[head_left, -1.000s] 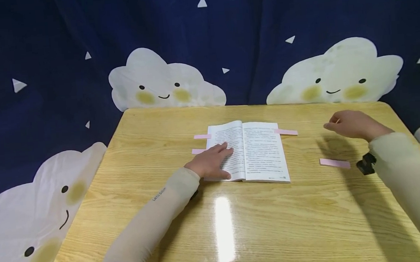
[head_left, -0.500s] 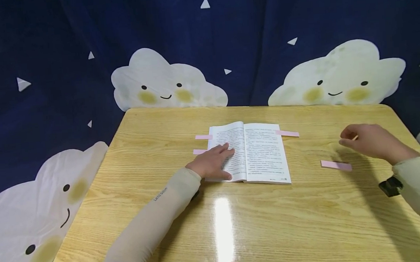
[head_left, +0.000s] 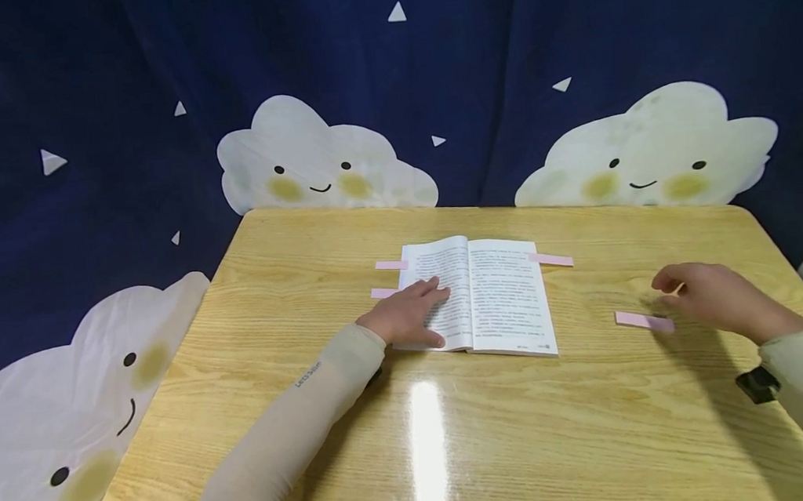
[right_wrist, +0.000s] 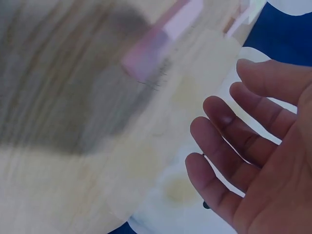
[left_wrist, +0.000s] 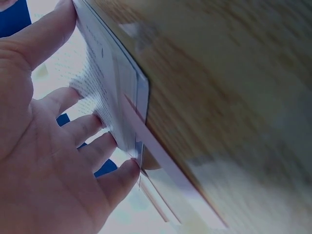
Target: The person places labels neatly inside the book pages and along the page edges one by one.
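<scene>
An open book point(head_left: 507, 297) lies on the table, its printed pages facing up. My left hand point(head_left: 403, 315) rests on the left page with its fingers spread. In the left wrist view, the left hand's point(left_wrist: 53, 141) fingertips meet the page, and a pink strip point(left_wrist: 161, 151) sticks out from the book's edge. To the right of the book lies a loose pink paper strip point(head_left: 644, 321). My right hand point(head_left: 727, 299) hovers just right of that strip, over the table. The right wrist view shows the right hand point(right_wrist: 258, 146) with relaxed, slightly bent fingers and nothing in them, apart from the pink strip point(right_wrist: 163, 41).
Pink page markers jut from the book: an upper left one point(head_left: 392, 265), a lower left one point(head_left: 384, 293) and a right one point(head_left: 552, 260). The wooden table point(head_left: 544, 444) ends at a dark blue curtain point(head_left: 464, 57) printed with clouds.
My right hand has moved right, then lowered toward the table beside the loose pink strip. Its fingers have loosened from a pinch-like pose. The left hand stays on the page.
</scene>
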Demonstrator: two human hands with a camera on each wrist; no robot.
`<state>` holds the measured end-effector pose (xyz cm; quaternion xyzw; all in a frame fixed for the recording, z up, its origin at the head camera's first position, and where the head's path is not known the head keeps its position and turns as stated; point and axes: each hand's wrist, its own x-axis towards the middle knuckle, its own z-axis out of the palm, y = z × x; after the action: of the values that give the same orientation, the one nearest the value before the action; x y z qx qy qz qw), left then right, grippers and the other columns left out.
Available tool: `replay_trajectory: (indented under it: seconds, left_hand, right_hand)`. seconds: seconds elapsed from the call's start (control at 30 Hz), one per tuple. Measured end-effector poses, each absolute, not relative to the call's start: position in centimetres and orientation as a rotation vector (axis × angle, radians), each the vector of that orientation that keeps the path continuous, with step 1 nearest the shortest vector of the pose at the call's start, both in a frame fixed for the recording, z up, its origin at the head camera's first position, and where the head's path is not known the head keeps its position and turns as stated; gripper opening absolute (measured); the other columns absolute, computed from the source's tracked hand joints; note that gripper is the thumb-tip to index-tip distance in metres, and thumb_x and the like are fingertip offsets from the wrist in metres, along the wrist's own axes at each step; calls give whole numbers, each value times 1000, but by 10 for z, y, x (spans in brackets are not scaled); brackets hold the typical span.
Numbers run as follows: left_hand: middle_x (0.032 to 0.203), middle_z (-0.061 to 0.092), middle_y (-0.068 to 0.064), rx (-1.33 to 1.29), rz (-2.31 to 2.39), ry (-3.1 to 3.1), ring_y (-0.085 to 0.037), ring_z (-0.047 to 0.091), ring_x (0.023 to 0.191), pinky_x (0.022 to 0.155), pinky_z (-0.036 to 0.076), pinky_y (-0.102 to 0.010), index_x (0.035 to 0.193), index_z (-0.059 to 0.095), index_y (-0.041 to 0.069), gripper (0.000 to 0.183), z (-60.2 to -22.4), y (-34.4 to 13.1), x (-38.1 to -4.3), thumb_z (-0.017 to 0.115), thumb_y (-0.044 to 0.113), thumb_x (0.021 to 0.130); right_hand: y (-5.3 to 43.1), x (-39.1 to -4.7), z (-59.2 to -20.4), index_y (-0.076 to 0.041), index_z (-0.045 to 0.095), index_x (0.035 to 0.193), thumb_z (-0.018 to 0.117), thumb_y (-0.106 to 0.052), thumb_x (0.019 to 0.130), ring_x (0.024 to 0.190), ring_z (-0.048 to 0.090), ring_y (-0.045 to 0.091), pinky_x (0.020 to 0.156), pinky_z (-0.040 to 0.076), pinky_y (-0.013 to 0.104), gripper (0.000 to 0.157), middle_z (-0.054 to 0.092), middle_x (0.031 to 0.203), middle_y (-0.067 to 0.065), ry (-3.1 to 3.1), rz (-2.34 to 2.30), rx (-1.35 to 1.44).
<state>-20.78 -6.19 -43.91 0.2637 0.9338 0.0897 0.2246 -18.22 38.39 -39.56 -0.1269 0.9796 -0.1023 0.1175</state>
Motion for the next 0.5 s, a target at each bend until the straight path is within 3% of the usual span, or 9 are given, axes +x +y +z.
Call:
replay_trajectory:
  seconds: [0.27, 0.5]
  left_hand:
    - [170, 5, 3, 720, 240, 2574, -20, 11, 157, 126, 24, -39, 160, 19, 28, 89, -438, -62, -208, 69, 50, 90]
    - [170, 6, 2, 731, 244, 2574, -20, 12, 157, 126, 25, -39, 160, 20, 28, 89, -438, -63, -208, 69, 50, 90]
  right_hand:
    - [385, -176, -415, 3, 68, 109, 68, -17, 91, 79, 64, 18, 65, 51, 35, 27, 71, 95, 12, 2835, -381, -415]
    - [380, -174, -428, -1, 72, 101, 76, -15, 84, 78, 64, 22, 66, 53, 44, 22, 71, 90, 10, 2873, -359, -469]
